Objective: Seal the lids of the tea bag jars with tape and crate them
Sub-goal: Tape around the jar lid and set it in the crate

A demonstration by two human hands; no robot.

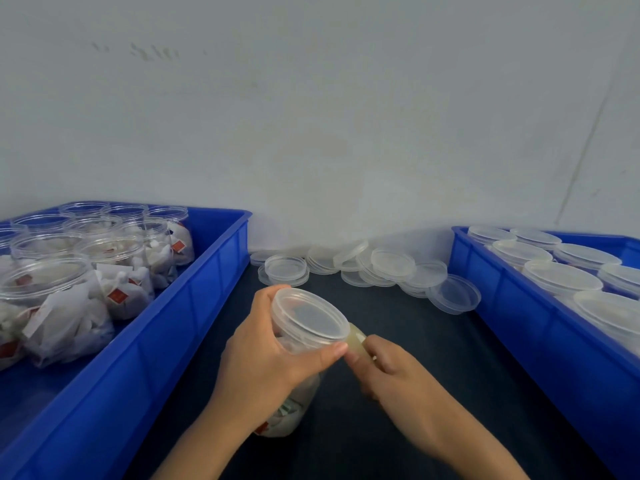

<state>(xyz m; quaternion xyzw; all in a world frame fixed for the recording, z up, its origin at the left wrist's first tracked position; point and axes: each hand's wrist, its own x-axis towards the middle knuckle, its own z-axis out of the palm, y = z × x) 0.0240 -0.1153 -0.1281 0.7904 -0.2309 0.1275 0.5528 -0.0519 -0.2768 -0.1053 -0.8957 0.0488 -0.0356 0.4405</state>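
One jar (298, 344) is in work at this moment, tilted over the dark tabletop (433, 358) between the two blue crates. Its lid (310, 315) is already on. The left hand (273, 355) wraps around the jar just below the lid, thumb pressed at the rim, and the right hand (388, 370) pinches a pale strip of tape (358, 341) that runs from the lid's edge toward it. By the look of it the tape has only started onto the rim, so the wrap around this lid seems mostly still to do; how much has stuck on the far side of the jar cannot be seen.

To the left of the jar, the left crate (194, 306) holds many jars of tea bags (114, 261) with open mouths, none lidded that I can see, so these probably wait for lids and tape. Beyond the jar, against the wall, lies a loose heap of spare lids (374, 268). To the right of the jar, the right crate (512, 306) holds a row of lidded jars (561, 278), likely the finished ones, though tape on them is too faint to make out.

Judged so, a good share is done and a larger share is left.
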